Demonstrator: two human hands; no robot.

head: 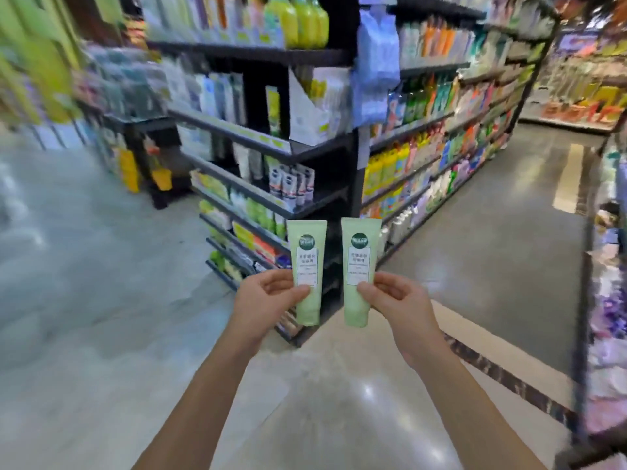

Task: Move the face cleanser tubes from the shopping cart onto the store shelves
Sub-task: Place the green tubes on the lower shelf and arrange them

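Hands both loaded: left hand (268, 296) pinches the left tube (307, 266) low on its body, thumb in front and fingers curled behind; right hand (393, 296) pinches the right tube (360, 262) the same way. Both pale green tubes are upright, cap end down, flat crimped end up, labels facing the camera, side by side at frame centre with a narrow gap, not touching. Arms reach forward from the bottom of the frame. Shopping cart not in view. Step judged: carry phase, tubes out of the cart and headed for the shelves, neither of this pair placed yet. Behind the tubes at frame centre stands a dark shelf unit (258, 144), its tiers stocked with bottles and tubes. Green packs (261, 212) sit on a lower tier just above the tube tops in the picture, maybe the matching slot, too blurred to read. Long aisle shelving (424, 123) runs to upper right, glossy floor (101, 300) fills lower left, left edge heavily smeared. Next move likely calls for closing in on the unit, finding a tier with free space, then standing each tube up and easing the pinch only once it stands; the narrow cap base may tip
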